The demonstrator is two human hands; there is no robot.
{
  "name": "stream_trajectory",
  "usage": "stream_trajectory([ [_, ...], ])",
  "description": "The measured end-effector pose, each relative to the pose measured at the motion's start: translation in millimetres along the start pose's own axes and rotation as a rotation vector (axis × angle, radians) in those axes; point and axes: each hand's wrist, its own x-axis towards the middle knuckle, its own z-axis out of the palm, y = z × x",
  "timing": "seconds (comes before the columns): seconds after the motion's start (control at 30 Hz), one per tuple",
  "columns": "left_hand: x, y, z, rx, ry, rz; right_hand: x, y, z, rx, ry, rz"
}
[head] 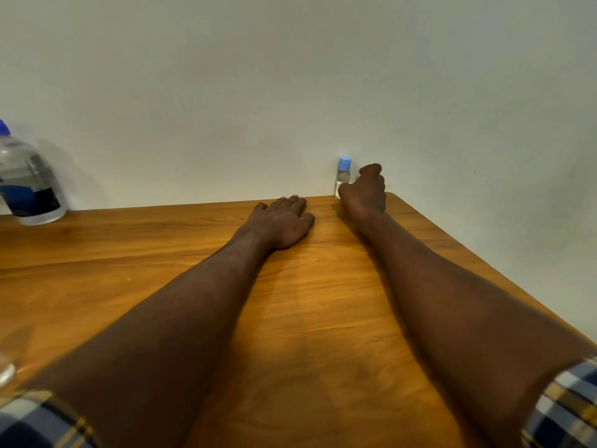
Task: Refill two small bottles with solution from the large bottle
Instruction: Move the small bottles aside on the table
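**Both hands at the far edge of the desk, one small bottle beside the right hand**

The left hand (281, 221) lies palm down on the wooden desk (323, 318), its fingers (292, 202) straight, close together and flat on the wood, the thumb set a little apart toward the right. It holds nothing.

The right hand (366, 190) is raised on its edge near the far right corner of the desk, against the wall (290, 76). Its fingers are curled inward, seen from behind; whether they close round anything cannot be told from this view. Just left of this hand, touching or nearly touching it, stands one small bottle (343, 177), upright, clear with a light blue cap, at the far edge of the desk by the wall.

One large bottle (27, 182) stands at the far left, clear with a blue cap and a dark blue label, partly cut off by the picture's edge and well apart from both hands.

Only one small bottle is in view. A clear, blurred object (5, 371) shows at the lower left edge; what it is cannot be told. Plaid sleeves (568, 405) cover both upper arms.
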Motion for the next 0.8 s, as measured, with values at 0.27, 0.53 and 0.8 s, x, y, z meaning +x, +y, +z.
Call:
stream_trajectory([
  [0.27, -27.5, 15.0, -18.0, -0.033, -0.043, -0.062, -70.3, -31.7, -25.6, 0.125, 0.245, -0.276],
  [0.53, -209.1, 47.0, -74.9, -0.150, 0.576, 0.083, -188.3, -59.6, -64.2, 0.364, 0.081, -0.366],
  [0.8, -384.2, -60.8, -108.9, -0.093, 1.210, 0.034, -335.6, -121.9, -66.8, 0.607, -0.518, -0.453],
])
